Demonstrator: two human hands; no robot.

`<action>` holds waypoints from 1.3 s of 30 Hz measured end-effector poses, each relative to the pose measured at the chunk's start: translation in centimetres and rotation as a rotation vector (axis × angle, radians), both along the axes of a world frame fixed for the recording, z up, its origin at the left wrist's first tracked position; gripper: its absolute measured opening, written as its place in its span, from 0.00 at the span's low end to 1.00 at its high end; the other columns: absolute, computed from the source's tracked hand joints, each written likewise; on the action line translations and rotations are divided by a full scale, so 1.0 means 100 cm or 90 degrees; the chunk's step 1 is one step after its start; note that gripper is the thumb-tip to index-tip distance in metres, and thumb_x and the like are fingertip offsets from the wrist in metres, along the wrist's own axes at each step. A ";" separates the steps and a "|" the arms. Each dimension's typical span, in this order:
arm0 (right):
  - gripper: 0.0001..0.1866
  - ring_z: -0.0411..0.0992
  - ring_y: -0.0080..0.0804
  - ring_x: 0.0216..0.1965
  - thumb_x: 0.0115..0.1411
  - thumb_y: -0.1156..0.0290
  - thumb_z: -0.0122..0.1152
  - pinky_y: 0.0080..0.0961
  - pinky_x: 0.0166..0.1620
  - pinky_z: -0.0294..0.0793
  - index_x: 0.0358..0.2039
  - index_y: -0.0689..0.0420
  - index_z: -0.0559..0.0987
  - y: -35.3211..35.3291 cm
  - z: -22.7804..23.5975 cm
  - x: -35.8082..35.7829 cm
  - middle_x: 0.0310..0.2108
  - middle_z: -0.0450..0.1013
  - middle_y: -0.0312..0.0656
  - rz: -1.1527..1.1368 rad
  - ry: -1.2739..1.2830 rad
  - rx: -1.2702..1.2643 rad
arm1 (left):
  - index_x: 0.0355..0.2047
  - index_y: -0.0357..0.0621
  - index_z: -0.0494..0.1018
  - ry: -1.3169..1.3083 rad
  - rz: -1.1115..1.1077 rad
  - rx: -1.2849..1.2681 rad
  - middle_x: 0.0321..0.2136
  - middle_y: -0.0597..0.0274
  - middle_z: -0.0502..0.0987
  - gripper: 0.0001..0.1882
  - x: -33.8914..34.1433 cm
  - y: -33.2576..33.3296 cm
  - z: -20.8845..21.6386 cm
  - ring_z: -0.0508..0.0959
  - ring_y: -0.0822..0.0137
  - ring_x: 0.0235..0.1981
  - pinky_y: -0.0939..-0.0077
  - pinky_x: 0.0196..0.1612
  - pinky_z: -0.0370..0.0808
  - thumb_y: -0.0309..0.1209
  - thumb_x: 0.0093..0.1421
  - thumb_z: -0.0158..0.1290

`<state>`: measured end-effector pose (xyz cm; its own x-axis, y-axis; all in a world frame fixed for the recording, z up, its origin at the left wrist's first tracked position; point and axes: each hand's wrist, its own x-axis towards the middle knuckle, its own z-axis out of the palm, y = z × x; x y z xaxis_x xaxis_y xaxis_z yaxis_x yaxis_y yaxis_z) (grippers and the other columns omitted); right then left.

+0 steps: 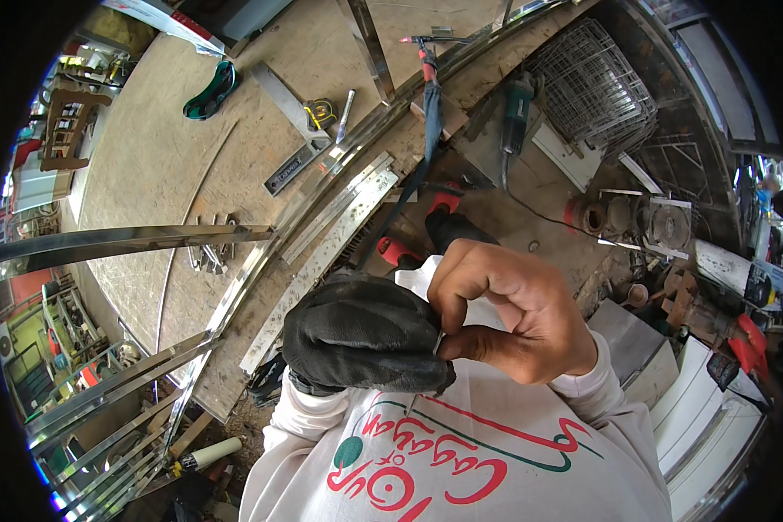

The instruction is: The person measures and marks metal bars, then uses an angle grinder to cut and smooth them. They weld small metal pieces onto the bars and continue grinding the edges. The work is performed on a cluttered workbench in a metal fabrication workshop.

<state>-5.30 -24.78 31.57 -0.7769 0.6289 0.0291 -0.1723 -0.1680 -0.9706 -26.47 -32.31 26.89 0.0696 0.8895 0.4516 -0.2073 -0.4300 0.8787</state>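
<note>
While bare right hand (505,309) pinches black glove (361,335) edge on fisted left hand (357,339), workbench (165,157) well apart.

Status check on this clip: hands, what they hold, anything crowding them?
Left hand in black glove, closed. Bare right hand pinching the glove's edge, fingers curled. Steel strips on workbench beyond, apart from both hands.

Two hands are showing: one gloved left hand (363,335) and one bare right hand (506,311). One tape measure (320,113), one steel square (289,115), one angle grinder (518,109), one welding torch (428,65) and one wire basket (593,84) are lying around the workbench (148,165).
</note>
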 end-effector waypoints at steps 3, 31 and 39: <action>0.14 0.72 0.30 0.40 0.54 0.83 0.75 0.27 0.46 0.69 0.37 0.60 0.77 0.000 -0.001 0.002 0.37 0.75 0.41 0.023 -0.002 -0.012 | 0.30 0.40 0.80 0.000 0.007 -0.043 0.28 0.55 0.85 0.24 0.001 -0.007 0.000 0.85 0.55 0.28 0.58 0.32 0.81 0.27 0.34 0.82; 0.14 0.77 0.36 0.32 0.50 0.82 0.75 0.28 0.35 0.77 0.35 0.61 0.79 0.000 -0.016 -0.007 0.32 0.78 0.43 -0.293 -0.104 0.411 | 0.45 0.34 0.81 -0.108 0.099 -0.355 0.38 0.58 0.84 0.15 0.023 0.008 0.007 0.80 0.69 0.37 0.73 0.43 0.76 0.33 0.63 0.64; 0.15 0.78 0.35 0.32 0.51 0.85 0.71 0.26 0.36 0.77 0.39 0.64 0.80 -0.004 -0.023 -0.012 0.33 0.78 0.44 -0.296 -0.225 0.460 | 0.54 0.33 0.79 -0.041 0.150 -0.478 0.47 0.58 0.83 0.19 0.025 0.011 0.025 0.80 0.72 0.45 0.72 0.51 0.78 0.21 0.62 0.63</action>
<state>-6.50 -25.14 29.29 -0.4899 0.8009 0.3442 0.2555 0.5095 -0.8217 -23.96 -31.18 29.35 -0.1648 0.9460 -0.2793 -0.2454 0.2350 0.9405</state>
